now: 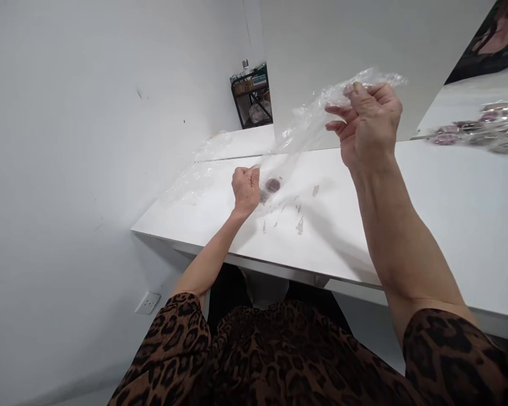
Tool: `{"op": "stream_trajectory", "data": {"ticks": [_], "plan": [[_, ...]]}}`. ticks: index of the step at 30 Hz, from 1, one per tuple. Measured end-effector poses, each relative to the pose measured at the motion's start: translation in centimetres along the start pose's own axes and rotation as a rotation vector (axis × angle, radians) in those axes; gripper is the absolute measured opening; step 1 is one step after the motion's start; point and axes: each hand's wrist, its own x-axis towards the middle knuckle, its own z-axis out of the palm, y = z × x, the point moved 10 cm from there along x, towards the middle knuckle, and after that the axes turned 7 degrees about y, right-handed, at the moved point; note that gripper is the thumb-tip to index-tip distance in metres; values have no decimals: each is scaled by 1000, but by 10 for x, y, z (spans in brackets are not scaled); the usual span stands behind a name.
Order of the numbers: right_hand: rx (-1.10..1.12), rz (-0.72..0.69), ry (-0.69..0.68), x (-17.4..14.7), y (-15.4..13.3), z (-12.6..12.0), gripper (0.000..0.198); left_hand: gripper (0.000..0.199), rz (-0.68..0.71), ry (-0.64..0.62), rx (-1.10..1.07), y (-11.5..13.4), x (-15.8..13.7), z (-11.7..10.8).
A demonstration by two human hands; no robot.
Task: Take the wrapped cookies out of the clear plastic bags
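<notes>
A length of clear, crinkled plastic film [300, 127] stretches diagonally between my two hands above the white table. My left hand [245, 190] is closed in a pinch on its lower end, low over the tabletop. Higher and to the right, my right hand [370, 121] pinches the upper end between thumb and index finger, with its other fingers loosely curled. Just right of my left hand, a small round dark-brown piece [273, 185] shows at the film's lower end. Whether it lies inside or under the film I cannot tell. Several greyish flakes [300, 226] lie scattered nearby on the table.
More loose clear plastic [190, 183] lies on the white table [423, 237] toward the left wall. At the far right sits a pile of plastic-wrapped round pieces [482, 132]. A pale upright panel [347, 39] rises behind the table. A small black rack [252, 96] shows beyond.
</notes>
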Motion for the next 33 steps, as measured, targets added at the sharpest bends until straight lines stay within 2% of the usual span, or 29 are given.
{"op": "stream_trajectory", "data": {"ticks": [2, 5, 7, 9, 11, 12, 15, 18, 22, 24, 27, 30, 33], "plan": [[-55, 17, -7, 9, 12, -9, 36, 19, -76, 19, -61, -6, 6, -6], [-134, 75, 25, 21, 34, -26, 37, 28, -307, -31, -237, -23, 10, -4], [-234, 118, 18, 24, 47, -30, 35, 33, -458, -39, -316, -34, 11, -2], [-346, 150, 27, 21, 55, -28, 33, 36, -529, -28, -355, -38, 14, -1], [-426, 192, 35, 11, 61, -21, 34, 36, -525, -43, -374, -35, 19, 1], [-459, 230, -4, 2, 66, -12, 35, 36, -507, -61, -383, -32, 21, 3], [-570, 410, -233, -35, 93, 21, 41, 37, -446, -90, -438, -21, 27, 8], [-635, 563, -272, -67, 122, 30, 48, 36, -410, -71, -505, -12, 27, 9], [-340, 726, -335, -89, 153, 46, 49, 29, -354, -124, -554, -3, 23, 14], [-195, 695, -300, -83, 154, 47, 52, 24, -353, -127, -559, -4, 22, 12], [-141, 516, -153, -63, 141, 37, 66, 18, -431, -82, -582, -15, 19, 7], [-253, 316, -119, -57, 120, 37, 78, 19, -635, -66, -633, -35, 6, 13], [-403, 223, -180, -64, 106, 46, 85, 25, -794, -162, -627, -44, -15, 29]]}}
